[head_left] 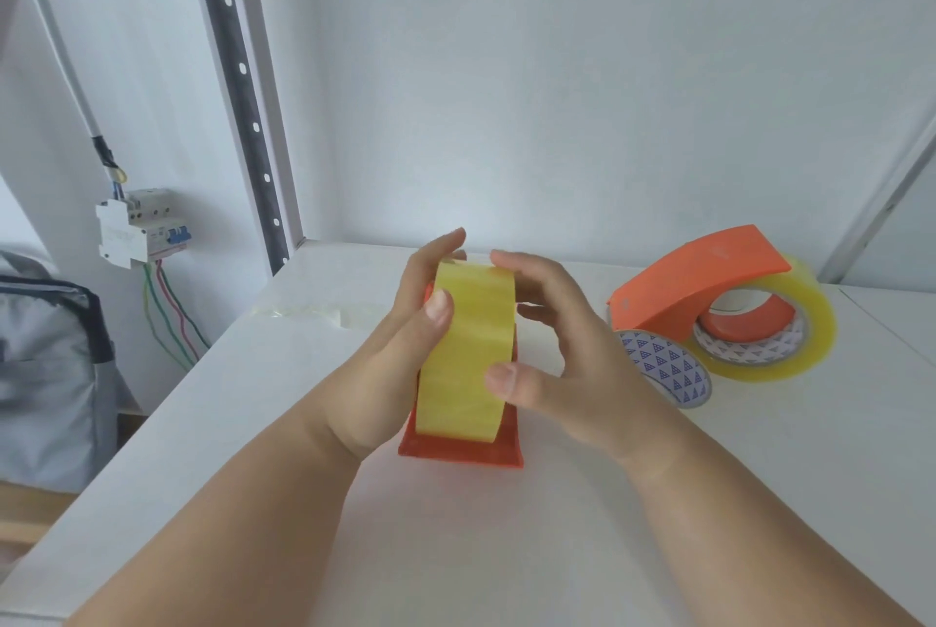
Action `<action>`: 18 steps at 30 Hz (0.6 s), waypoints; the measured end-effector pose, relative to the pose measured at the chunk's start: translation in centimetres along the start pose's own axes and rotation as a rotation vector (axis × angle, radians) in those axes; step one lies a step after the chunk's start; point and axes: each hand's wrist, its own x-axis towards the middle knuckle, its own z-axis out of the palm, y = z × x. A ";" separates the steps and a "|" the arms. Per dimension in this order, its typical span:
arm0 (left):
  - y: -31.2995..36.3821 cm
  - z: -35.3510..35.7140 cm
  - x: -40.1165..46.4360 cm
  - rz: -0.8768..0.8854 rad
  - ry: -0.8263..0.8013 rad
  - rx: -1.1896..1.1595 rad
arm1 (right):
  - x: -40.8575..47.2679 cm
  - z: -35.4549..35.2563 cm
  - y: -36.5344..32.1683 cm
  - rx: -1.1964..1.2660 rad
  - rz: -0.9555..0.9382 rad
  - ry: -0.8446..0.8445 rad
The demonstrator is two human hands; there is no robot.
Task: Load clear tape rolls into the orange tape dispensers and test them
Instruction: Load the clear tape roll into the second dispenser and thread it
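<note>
While curled round the yellowish clear tape roll (468, 353) from either side, left hand (405, 348) and right hand (562, 363) gripping it, thumbs pressed on its face; roll seated in an orange dispenser (458, 449) on the white surface (709, 500). Right of the right hand, well apart: second orange dispenser (704, 277), already loaded with another roll (795, 348).

**Hidden and cut-off parts**

Most of the near orange dispenser (458, 454) is covered by the tape roll (468, 353) and both hands. The spare roll (668, 368) is partly hidden behind the right hand (562, 363). The grey bag (45, 373) is cut by the left edge.
</note>
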 end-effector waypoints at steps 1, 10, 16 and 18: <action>-0.2 -0.3 -0.8 -0.029 -0.029 0.028 | 0.0 0.0 0.0 -0.027 0.007 -0.006; -0.8 -2.2 0.1 -0.162 -0.026 -0.004 | 0.0 -0.6 0.3 -0.264 0.084 -0.030; 0.0 -3.6 0.7 -0.096 0.197 0.044 | -0.3 -1.2 0.7 -0.390 0.024 0.078; -0.1 -3.8 0.9 -0.054 0.332 0.108 | -0.3 -1.3 0.6 -0.431 -0.016 0.128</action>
